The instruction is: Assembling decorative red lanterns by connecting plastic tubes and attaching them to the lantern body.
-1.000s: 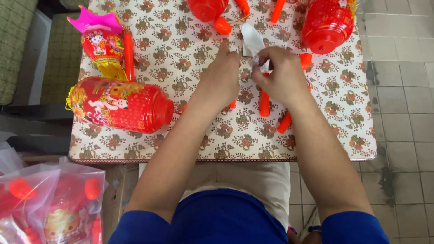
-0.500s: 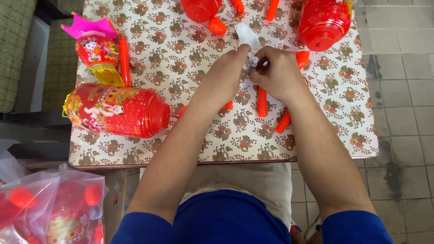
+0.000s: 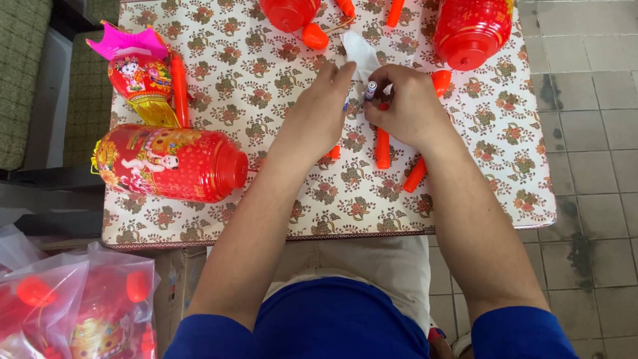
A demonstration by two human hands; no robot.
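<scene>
Right hand (image 3: 405, 110) pinches small battery (image 3: 370, 90); left hand (image 3: 319, 113) grips white wrapper (image 3: 360, 53), above floral table (image 3: 266, 60).

Floral-cloth table (image 3: 518, 199), gray tile floor (image 3: 591, 133)

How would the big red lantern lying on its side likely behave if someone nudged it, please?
The lantern lies on its side and looks cylindrical, so it would probably roll across the table. It appears to be thin, hollow plastic, so it is likely light for its size and perhaps easily dented.

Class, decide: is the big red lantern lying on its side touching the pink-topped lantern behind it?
Apart. In the head view, patterned tablecloth shows between the big red lantern and the pink-topped lantern.
</scene>
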